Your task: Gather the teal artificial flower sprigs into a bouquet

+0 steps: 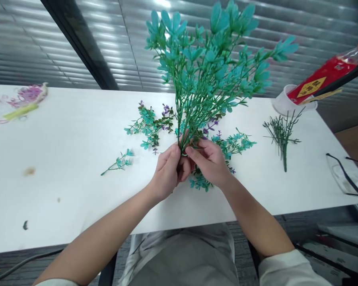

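Note:
My left hand (166, 172) is wrapped round the lower stems of a bunch of artificial turquoise flowers (209, 67), which stands upright over the table. My right hand (211, 162) is closed at the same stems, thumb and fingers pinching near their base; exactly which stem it grips is partly hidden. Loose sprigs with turquoise flowers and purple tips lie on the table behind the hands, one group to the left (150, 126) and another to the right (237, 143). Apart from them, a single turquoise sprig (117, 163) lies left of my left hand.
On the right of the white table (86, 186) lies a bare green stem bunch (283, 139). Behind it, a red-labelled bottle (322, 75) leans by a white plastic cup (286, 99). Black-framed glasses (347, 178) rest at the right edge. Purple-and-yellow wrapped material (28, 99) lies far left.

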A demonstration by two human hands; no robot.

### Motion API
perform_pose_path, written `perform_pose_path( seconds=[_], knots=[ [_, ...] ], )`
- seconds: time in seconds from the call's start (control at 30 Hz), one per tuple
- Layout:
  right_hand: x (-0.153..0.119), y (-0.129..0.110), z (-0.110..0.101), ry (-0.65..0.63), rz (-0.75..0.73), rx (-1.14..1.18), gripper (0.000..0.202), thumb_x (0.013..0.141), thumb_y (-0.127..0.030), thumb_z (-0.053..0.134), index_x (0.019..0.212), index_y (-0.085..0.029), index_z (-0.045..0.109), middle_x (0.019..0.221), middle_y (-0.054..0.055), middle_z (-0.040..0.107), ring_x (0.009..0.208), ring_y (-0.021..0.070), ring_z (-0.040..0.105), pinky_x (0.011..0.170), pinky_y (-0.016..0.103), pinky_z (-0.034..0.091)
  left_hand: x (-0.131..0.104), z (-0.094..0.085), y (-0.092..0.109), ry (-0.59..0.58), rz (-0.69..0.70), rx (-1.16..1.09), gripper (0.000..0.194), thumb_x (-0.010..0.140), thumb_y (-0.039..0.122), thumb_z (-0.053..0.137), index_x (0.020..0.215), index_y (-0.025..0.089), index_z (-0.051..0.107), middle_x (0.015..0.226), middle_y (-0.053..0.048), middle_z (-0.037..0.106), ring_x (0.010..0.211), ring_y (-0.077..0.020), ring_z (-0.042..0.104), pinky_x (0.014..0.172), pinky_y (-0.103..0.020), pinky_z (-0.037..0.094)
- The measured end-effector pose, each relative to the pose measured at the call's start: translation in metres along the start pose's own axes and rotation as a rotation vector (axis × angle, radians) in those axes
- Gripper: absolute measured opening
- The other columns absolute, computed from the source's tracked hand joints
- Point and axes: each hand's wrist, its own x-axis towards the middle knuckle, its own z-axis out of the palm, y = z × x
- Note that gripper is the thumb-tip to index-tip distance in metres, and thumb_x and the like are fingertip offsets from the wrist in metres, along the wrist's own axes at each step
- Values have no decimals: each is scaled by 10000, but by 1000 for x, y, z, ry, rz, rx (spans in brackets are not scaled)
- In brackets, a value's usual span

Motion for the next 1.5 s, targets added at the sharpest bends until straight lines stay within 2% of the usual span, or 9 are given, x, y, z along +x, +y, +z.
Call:
perform_pose_path(
  seconds=[0.4, 0.63, 0.77, 0.83, 0.93, 1.03, 1.17, 1.37, 1.5],
  knots=[
    [3, 12, -9, -60, -46, -148, 168, 852, -378, 724, 865, -221, 665, 628, -16, 639, 525, 135, 597, 467, 243, 489, 3, 2, -7, -21, 45, -92, 566, 957, 614, 467, 581, 200, 376, 329, 54, 331, 313, -68, 269, 365, -213, 240],
    [6, 12, -15, -127, -17, -156, 190, 832, -361, 738, 933, -212, 678, 754, 9, 706, 653, 164, 661, 576, 266, 552, 6, -4, -9, -20, -26, -18, 579, 920, 686, 465, 603, 208, 383, 311, 56, 320, 293, -67, 234, 341, -215, 197],
    [8, 4, -24, -106, -12, -296, 201, 810, -369, 760, 917, -213, 694, 552, -50, 554, 470, 99, 470, 442, 224, 378, 9, -8, -1, 5, -53, -19, 573, 887, 705, 505, 626, 215, 365, 328, 73, 289, 301, -61, 199, 344, -211, 171],
    [10, -3, -32, -58, -42, -415, 208, 803, -376, 764, 901, -205, 699, 499, -67, 479, 433, 81, 385, 422, 226, 296, 9, -10, 3, 39, -43, -21, 530, 884, 684, 535, 686, 207, 417, 352, 92, 283, 315, -60, 184, 355, -203, 174],
    [14, -13, -49, 85, -139, -538, 224, 825, -416, 730, 857, -198, 694, 552, -43, 533, 435, 77, 370, 427, 236, 280, 10, -15, 6, 108, -9, 13, 468, 896, 650, 545, 942, 184, 564, 379, 111, 288, 331, -70, 180, 371, -198, 188],
    [21, -15, -71, 309, -261, -650, 242, 843, -432, 694, 820, -192, 688, 649, -8, 612, 461, 88, 394, 458, 255, 321, 11, -19, 6, 150, 29, 70, 556, 926, 632, 491, 1213, 161, 565, 382, 113, 292, 341, -85, 188, 379, -206, 194],
    [32, -11, -95, 543, -336, -981, 191, 869, -358, 621, 863, -190, 711, 787, 23, 691, 551, 121, 478, 636, 307, 425, 10, -23, 7, 131, 49, 215, 560, 977, 548, 442, 1335, 125, 522, 397, 101, 317, 378, -90, 213, 408, -224, 187],
    [36, -5, -103, 498, -90, -1374, 273, 898, -373, 540, 1017, -200, 715, 957, 58, 732, 868, 234, 615, 867, 411, 348, 7, -28, 0, 130, 186, 517, 551, 1001, 444, 417, 1449, 128, 364, 480, 101, 350, 428, -99, 271, 447, -241, 228],
    [36, 0, -96, 463, 167, -1576, 388, 921, -479, 492, 899, -164, 718, 976, 125, 730, 982, 318, 584, 880, 472, 273, 7, -31, -5, 145, 265, 551, 485, 1000, 368, 404, 1425, 164, 289, 516, 104, 342, 455, -110, 293, 460, -242, 246]
  ],
)
